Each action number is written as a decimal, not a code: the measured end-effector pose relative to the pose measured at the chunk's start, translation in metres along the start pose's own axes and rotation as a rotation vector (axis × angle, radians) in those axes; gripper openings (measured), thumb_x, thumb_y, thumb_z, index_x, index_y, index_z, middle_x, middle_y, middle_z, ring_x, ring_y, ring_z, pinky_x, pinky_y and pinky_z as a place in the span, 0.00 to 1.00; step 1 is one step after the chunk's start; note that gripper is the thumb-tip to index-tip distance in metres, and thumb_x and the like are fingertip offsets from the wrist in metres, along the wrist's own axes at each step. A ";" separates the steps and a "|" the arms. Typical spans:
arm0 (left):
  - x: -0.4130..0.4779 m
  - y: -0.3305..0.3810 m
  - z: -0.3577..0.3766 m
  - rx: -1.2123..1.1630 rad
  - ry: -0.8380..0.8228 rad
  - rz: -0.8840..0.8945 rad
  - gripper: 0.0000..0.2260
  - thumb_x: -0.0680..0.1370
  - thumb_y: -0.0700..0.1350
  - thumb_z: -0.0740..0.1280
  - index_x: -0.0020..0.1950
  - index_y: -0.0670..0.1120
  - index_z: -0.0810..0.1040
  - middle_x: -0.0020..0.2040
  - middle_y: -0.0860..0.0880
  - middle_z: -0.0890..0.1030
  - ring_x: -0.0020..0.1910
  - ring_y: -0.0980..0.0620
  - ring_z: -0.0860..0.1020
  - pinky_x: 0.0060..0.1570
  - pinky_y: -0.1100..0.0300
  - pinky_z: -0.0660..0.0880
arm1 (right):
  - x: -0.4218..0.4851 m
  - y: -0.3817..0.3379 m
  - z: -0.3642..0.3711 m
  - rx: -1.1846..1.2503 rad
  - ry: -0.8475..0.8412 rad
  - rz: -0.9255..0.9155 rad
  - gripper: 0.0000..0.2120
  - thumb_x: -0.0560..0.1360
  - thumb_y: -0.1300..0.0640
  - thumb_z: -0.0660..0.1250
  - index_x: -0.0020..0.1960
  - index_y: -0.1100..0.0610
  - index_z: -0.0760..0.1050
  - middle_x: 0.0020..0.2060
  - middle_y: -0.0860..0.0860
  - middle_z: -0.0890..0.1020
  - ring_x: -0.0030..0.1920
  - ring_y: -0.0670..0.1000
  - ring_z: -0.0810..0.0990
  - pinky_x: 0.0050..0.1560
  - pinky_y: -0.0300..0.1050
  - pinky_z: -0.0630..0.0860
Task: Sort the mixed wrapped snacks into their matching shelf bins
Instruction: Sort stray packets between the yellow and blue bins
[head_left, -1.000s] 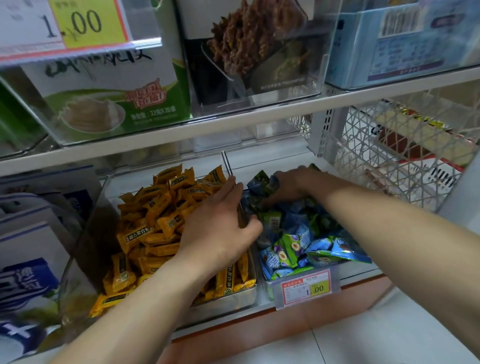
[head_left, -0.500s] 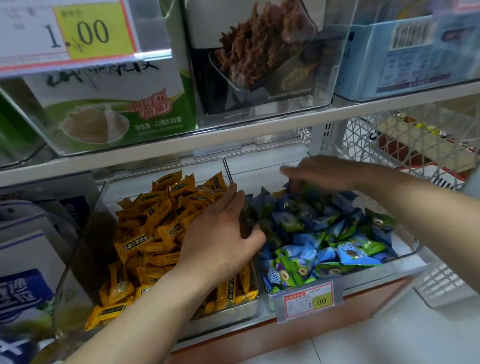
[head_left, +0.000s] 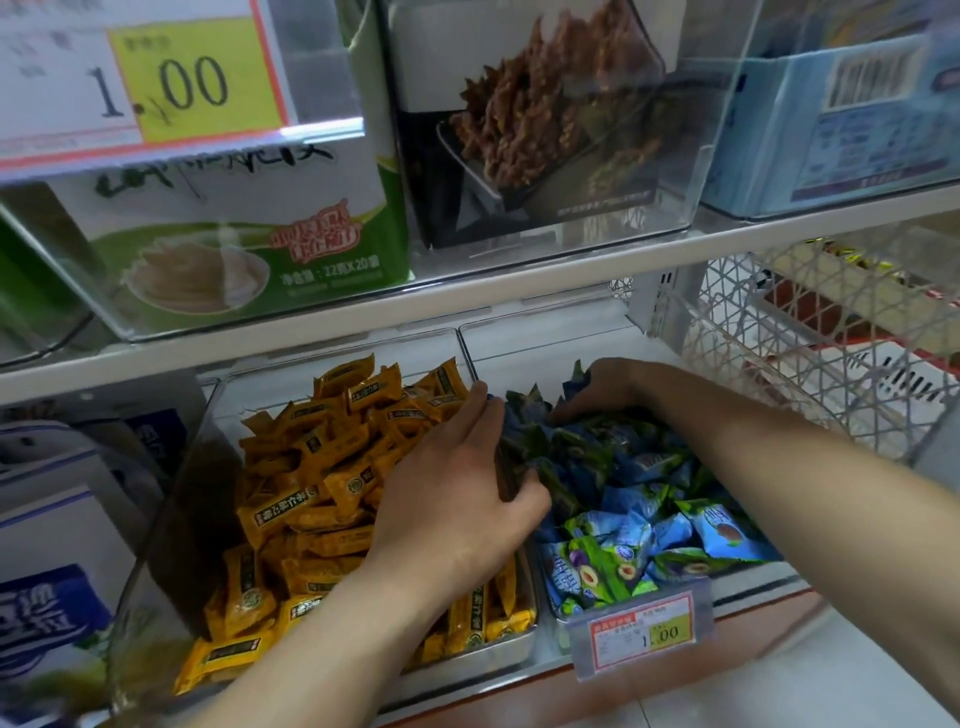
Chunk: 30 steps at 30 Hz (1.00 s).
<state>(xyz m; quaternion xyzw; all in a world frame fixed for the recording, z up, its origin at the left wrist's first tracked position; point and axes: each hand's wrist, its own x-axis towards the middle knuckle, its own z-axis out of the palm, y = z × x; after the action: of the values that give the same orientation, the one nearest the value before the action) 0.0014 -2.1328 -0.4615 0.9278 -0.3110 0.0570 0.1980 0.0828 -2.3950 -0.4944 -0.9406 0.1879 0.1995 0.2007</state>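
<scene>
Left hand (head_left: 457, 499) lies flat, fingers straight, across the divider. Right hand (head_left: 605, 387), at its 1 o'clock, seems to clutch blue-green packets (head_left: 649, 525), crimped ends toward 12. Yellow bars (head_left: 322, 483) fill the bin (head_left: 467, 660) at 9 o'clock, long axes mostly 7-to-1. No strays show, so sorting looks nearly finished.

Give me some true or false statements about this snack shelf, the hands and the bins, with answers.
The yellow wrapped snack bars fill the left clear plastic bin. True.
The right hand is inside the white wire basket. False: it is among the blue and green wrapped snacks.
The red-bordered price tag below them reads 1.00. True.
The left hand lifts a milk carton. False: it lies where the two bins meet.
</scene>
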 end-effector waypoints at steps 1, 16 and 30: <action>0.000 0.000 0.000 0.001 0.003 0.002 0.36 0.71 0.67 0.52 0.79 0.57 0.57 0.80 0.61 0.51 0.76 0.55 0.60 0.69 0.60 0.61 | 0.001 0.000 0.001 -0.017 0.004 -0.021 0.44 0.63 0.31 0.74 0.67 0.61 0.72 0.62 0.57 0.77 0.57 0.56 0.77 0.57 0.48 0.74; 0.000 -0.002 -0.001 0.005 0.002 0.005 0.36 0.70 0.68 0.52 0.78 0.59 0.59 0.80 0.62 0.51 0.75 0.55 0.61 0.67 0.59 0.64 | -0.017 -0.007 -0.002 0.219 -0.127 -0.362 0.06 0.70 0.59 0.75 0.45 0.51 0.80 0.45 0.50 0.84 0.49 0.51 0.83 0.53 0.47 0.79; 0.005 -0.003 -0.006 -0.014 -0.039 -0.001 0.39 0.67 0.71 0.53 0.78 0.59 0.60 0.80 0.62 0.52 0.76 0.55 0.60 0.67 0.60 0.62 | -0.105 0.021 -0.063 -0.405 -0.189 -0.204 0.32 0.61 0.29 0.74 0.56 0.48 0.80 0.45 0.40 0.82 0.46 0.42 0.80 0.50 0.40 0.78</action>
<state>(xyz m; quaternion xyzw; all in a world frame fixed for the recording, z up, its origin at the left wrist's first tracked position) 0.0069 -2.1312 -0.4560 0.9275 -0.3146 0.0365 0.1984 0.0030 -2.4124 -0.4005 -0.9529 0.0286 0.2987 0.0437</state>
